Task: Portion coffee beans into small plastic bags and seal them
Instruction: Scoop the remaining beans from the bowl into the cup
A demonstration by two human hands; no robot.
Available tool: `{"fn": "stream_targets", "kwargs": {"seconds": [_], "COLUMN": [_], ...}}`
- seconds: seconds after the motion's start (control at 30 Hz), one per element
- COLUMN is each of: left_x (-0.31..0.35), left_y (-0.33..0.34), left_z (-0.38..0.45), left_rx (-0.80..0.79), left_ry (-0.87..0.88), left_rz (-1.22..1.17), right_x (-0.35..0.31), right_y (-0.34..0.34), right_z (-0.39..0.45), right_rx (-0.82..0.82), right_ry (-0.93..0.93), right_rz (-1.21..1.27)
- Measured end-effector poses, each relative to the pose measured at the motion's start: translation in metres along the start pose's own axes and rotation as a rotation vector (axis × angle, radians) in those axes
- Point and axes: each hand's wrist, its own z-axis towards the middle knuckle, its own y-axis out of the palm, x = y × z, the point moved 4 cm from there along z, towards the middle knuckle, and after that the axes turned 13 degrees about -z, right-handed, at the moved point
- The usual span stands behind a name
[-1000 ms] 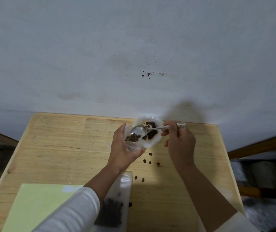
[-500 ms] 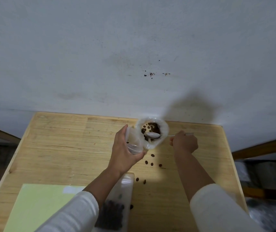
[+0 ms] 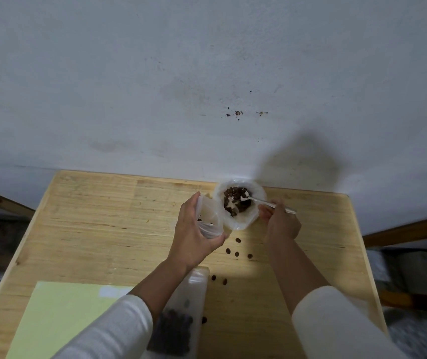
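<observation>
1. Nearest me, a filled clear plastic bag of dark beans (image 3: 178, 330) lies flat beside a pale green paper sheet (image 3: 59, 320), probably set aside; I read no writing anywhere.
2. My left hand (image 3: 194, 239) grips a small clear plastic bag (image 3: 207, 216), mouth tipped toward the supply for short transfers.
3. My right hand (image 3: 281, 224) pinches a slim metal spoon (image 3: 266, 202) digging into the white plastic bag of coffee beans (image 3: 235, 200) at the wooden table (image 3: 103, 216)'s far edge.

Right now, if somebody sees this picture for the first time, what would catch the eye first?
Probably the open white bag of coffee beans at the table's far edge, with the right hand dipping a spoon into it. Just left of it, the left hand holds a small clear bag open. Loose beans lie scattered on the wooden table between the forearms.
</observation>
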Motion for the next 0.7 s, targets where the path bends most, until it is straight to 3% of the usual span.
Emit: {"fn": "stream_targets", "kwargs": {"seconds": [0.17,0.37,0.7], "left_x": [0.000,0.002,0.013], "left_y": [0.001,-0.001,-0.008], "left_z": [-0.001,-0.003,-0.009], "left_rx": [0.004,0.017,0.059], "left_ry": [0.008,0.015,0.078], "left_rz": [0.005,-0.018,-0.100], "right_x": [-0.010,-0.040,-0.068], "right_y": [-0.015,-0.025,-0.044], "right_z": [-0.011,-0.046,-0.123], "right_rx": [-0.039,-0.203,-0.352], "right_ry": [-0.032,-0.146,-0.822], "right_rz": [-0.005,-0.018,-0.564]}}
